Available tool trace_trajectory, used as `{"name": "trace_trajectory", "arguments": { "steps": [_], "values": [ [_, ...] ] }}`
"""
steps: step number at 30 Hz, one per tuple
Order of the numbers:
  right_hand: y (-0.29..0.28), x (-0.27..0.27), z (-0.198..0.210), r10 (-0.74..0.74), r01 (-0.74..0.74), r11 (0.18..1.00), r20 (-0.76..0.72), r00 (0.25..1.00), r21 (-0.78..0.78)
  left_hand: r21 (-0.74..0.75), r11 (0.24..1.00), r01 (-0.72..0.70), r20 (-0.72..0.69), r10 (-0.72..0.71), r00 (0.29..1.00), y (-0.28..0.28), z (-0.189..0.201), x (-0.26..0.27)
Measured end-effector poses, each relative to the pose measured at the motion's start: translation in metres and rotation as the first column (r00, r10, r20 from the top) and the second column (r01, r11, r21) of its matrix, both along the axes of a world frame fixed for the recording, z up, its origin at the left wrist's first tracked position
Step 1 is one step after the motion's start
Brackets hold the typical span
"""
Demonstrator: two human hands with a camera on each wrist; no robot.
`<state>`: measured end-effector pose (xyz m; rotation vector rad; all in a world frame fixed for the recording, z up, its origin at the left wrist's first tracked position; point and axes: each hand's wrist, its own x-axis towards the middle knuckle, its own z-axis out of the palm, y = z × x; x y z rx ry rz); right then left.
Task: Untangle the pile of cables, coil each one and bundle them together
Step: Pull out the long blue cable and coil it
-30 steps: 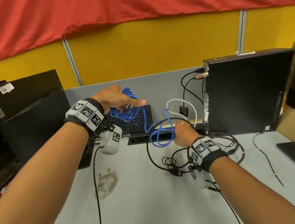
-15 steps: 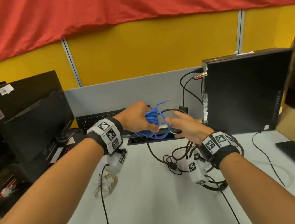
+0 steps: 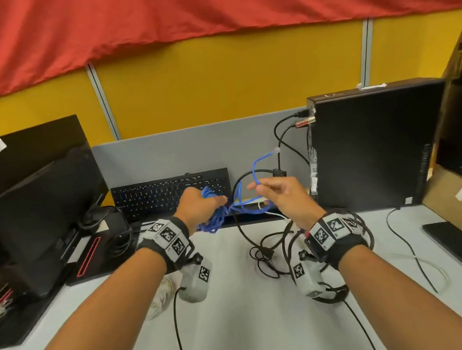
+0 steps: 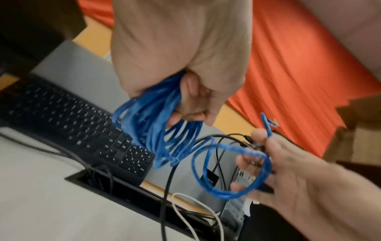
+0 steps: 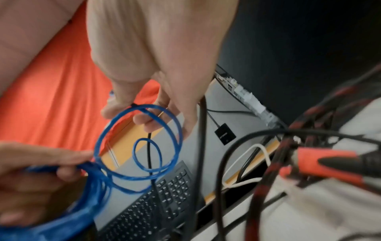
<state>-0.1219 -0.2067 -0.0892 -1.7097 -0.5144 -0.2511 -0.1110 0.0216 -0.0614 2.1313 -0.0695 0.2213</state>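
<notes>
Left hand [image 3: 198, 207] grips thin blue network cable coil [image 3: 215, 218]; right hand [image 3: 284, 196], just right, pinches its free tail; next loop travels leftward.

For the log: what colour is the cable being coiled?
Blue cable; clearest in the left wrist view.

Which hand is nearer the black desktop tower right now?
Right. The right hand, pinching the blue network cable, sits just left of the black desktop tower; the left hand grips the coil farther left, before the keyboard.
</notes>
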Motion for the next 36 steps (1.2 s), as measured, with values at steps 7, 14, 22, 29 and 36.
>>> {"name": "trace_trajectory", "arguments": {
  "steps": [7, 14, 22, 29, 36],
  "values": [
    [-0.014, 0.011, -0.005, 0.005, 0.049, 0.474, 0.058, 0.998, -0.879, -0.48, 0.857, -0.185, -0.01, 0.206, 0.979, 0.005, 0.023, 0.01],
    [-0.013, 0.026, -0.014, -0.24, 0.044, 0.246, -0.017, 0.971, -0.968, -0.58, 0.812, -0.07, 0.135, 0.18, 0.974, 0.012, 0.066, -0.001],
    [-0.011, 0.027, -0.003, -0.264, 0.317, 0.797, 0.175, 0.949, -0.515, -0.263, 0.944, -0.199, 0.205, 0.256, 0.945, 0.017, 0.07, -0.003],
    [-0.019, 0.007, 0.024, -0.318, 0.043, 0.748, -0.301, 0.899, -0.662, -0.327, 0.908, -0.262, 0.183, 0.333, 0.925, 0.023, 0.066, -0.004],
    [0.018, -0.015, 0.047, -0.005, 0.055, 0.773, 0.081, 0.997, -0.632, -0.454, 0.885, -0.098, 0.12, 0.17, 0.978, 0.021, 0.092, -0.012]
  ]
}}
